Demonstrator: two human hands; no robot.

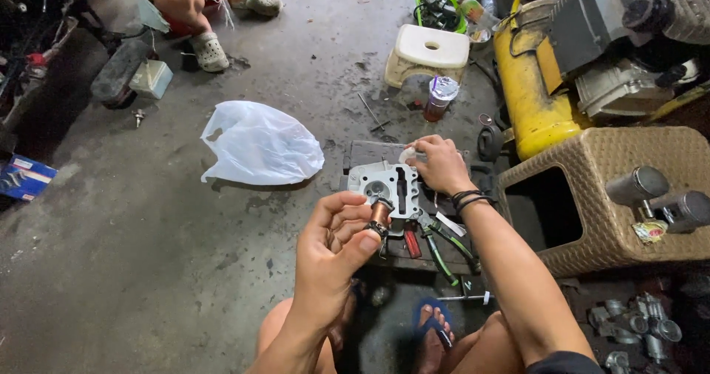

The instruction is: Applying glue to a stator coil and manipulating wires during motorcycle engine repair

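My left hand is raised over the floor and pinches a small copper-brown cylindrical part with a dark end between thumb and fingers. My right hand, with dark bands on its wrist, rests on the far right edge of a silver engine cylinder head and holds a small white piece at its fingertips. The cylinder head lies on a dark mat on the concrete floor. Pliers with green handles lie just below it.
A white plastic bag lies to the left. A woven tan stool, a yellow compressor tank, a white plastic stool and a drink cup stand to the right and behind. Another person's sandalled feet are at the top left.
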